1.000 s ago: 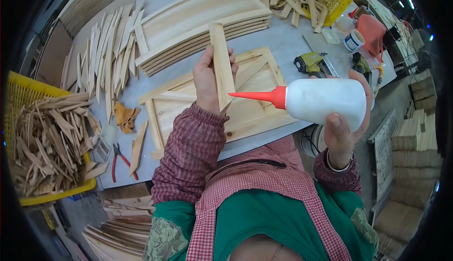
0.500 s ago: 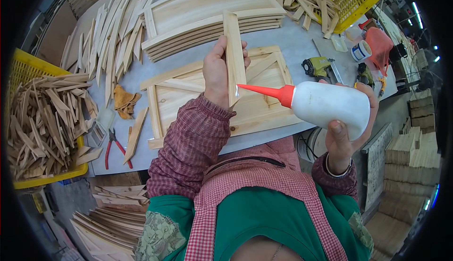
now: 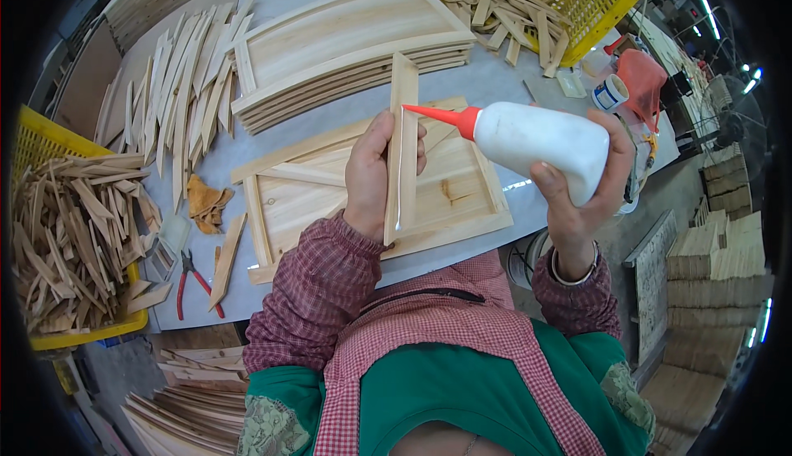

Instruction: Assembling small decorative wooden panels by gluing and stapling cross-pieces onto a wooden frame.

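My left hand [image 3: 370, 167] is closed around a pale wooden strip [image 3: 404, 93], held upright above a framed wooden panel [image 3: 289, 200]. A thin white line of glue [image 3: 401, 180] runs along the strip's face. In my right hand [image 3: 577, 192] is a white glue bottle [image 3: 528, 138], tipped on its side. Its long red nozzle [image 3: 441, 115] points left, with the tip at the strip's upper part. The panel beneath lies on the table, partly hidden by my left hand and the strip.
Behind the panel stands a stack of similar panels [image 3: 346, 52]. Loose strips [image 3: 194, 77] lie to its left. Yellow crates [image 3: 610, 2] with wood pieces stand at far right and left. Red-handled pliers [image 3: 191, 281], an orange cloth [image 3: 206, 204] and a white tub [image 3: 610, 93] are on the table.
The nozzle tip has moved from the strip's near end up toward its far end, leaving a white glue line. The whole view has shifted slightly.
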Demonstrator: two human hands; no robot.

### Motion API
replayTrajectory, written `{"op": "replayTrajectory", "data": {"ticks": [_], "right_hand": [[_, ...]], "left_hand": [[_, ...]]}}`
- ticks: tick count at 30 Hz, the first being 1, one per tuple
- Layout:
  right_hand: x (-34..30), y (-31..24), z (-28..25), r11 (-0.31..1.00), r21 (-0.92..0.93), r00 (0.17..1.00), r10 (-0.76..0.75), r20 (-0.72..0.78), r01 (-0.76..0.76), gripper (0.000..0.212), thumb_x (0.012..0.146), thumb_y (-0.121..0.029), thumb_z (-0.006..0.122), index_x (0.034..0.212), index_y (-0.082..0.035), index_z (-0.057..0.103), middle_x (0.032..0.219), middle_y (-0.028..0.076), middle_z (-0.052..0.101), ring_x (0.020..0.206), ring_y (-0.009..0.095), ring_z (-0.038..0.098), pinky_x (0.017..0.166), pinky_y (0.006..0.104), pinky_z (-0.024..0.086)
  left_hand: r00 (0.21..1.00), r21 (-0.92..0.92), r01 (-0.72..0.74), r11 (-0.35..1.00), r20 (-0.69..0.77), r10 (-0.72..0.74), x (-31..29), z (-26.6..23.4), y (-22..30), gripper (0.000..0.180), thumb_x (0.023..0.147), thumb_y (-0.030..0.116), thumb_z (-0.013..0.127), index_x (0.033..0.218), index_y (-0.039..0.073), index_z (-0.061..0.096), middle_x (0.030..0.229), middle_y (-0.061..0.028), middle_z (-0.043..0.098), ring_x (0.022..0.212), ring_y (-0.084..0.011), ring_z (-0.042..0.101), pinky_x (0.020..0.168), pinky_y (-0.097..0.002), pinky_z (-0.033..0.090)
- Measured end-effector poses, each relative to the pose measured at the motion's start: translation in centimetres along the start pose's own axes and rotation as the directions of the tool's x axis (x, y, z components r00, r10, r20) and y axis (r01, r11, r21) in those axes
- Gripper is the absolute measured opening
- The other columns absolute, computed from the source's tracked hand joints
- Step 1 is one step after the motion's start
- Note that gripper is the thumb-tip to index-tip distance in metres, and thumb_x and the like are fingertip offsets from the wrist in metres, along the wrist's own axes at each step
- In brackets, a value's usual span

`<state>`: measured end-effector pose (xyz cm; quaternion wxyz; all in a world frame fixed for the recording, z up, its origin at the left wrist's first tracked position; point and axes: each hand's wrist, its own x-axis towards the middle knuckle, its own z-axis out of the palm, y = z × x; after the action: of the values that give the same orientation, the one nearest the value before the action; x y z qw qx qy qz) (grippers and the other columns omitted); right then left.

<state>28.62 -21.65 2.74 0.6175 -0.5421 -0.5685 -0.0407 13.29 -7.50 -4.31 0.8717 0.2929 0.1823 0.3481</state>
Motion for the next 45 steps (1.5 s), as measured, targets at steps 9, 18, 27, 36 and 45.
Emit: {"op": "replayTrajectory", "data": {"ticks": [9,18,27,36,45], "right_hand": [[1.8,2.2,0.0,0.998,-0.062,0.997,-0.005,-0.08,0.0,0.067,0.073,-0.009,0.079,0.125,0.002,0.039,0.112,0.009,0.047,0.097,0.017,0.055,0.081,0.028,0.049],[5.3,12.3,-6.5,0.798,0.535,0.787,0.509,-0.349,-0.278,0.049,0.083,-0.019,0.07,0.119,0.001,0.044,0.107,0.013,0.056,0.097,0.025,0.06,0.082,0.0384,0.052],[1.9,28.3,-17.9,0.601,0.756,0.312,0.793,-0.524,-0.258,0.045,0.086,-0.02,0.066,0.119,0.002,0.045,0.112,0.014,0.056,0.099,0.033,0.061,0.079,0.0487,0.055],[-1.7,33.4,-19.1,0.685,0.416,0.305,0.675,-0.672,-0.598,0.045,0.081,-0.02,0.071,0.116,-0.001,0.051,0.11,0.015,0.058,0.102,0.029,0.059,0.082,0.0417,0.051],[-3.0,20.5,-15.3,0.863,-0.28,0.874,0.303,-0.381,-0.422,0.031,0.084,-0.017,0.067,0.109,0.001,0.06,0.101,0.006,0.065,0.089,0.013,0.061,0.081,0.0249,0.047]], "left_hand": [[0.997,0.099,0.011,0.995,0.069,-0.017,-1.0,-0.1,-0.5,0.031,0.098,0.03,0.039,0.103,0.004,0.054,0.084,-0.0056,0.057,0.066,-0.0118,0.05,0.06,-0.0262,0.044],[0.995,0.481,0.032,0.876,-0.102,0.019,-2.4,0.9,-1.0,0.042,0.093,0.015,0.049,0.131,-0.001,0.046,0.087,-0.0024,0.052,0.079,-0.0082,0.048,0.071,-0.0227,0.041],[0.864,0.869,-0.483,-0.111,0.493,0.098,-3.0,-0.1,-5.0,0.034,0.08,0.004,0.06,0.114,0.001,0.059,0.09,-0.0117,0.053,0.082,-0.027,0.05,0.072,-0.0337,0.04],[0.851,0.81,-0.505,-0.3,0.525,-0.016,-3.2,-0.9,-7.1,0.041,0.072,0.002,0.062,0.113,0.004,0.061,0.092,-0.0117,0.054,0.085,-0.0278,0.051,0.075,-0.0397,0.038],[0.835,0.77,-0.517,-0.374,0.55,-0.022,-2.0,-1.8,-8.3,0.039,0.073,0.002,0.06,0.112,0.007,0.063,0.094,-0.0083,0.054,0.084,-0.0248,0.05,0.073,-0.0371,0.037]]}}
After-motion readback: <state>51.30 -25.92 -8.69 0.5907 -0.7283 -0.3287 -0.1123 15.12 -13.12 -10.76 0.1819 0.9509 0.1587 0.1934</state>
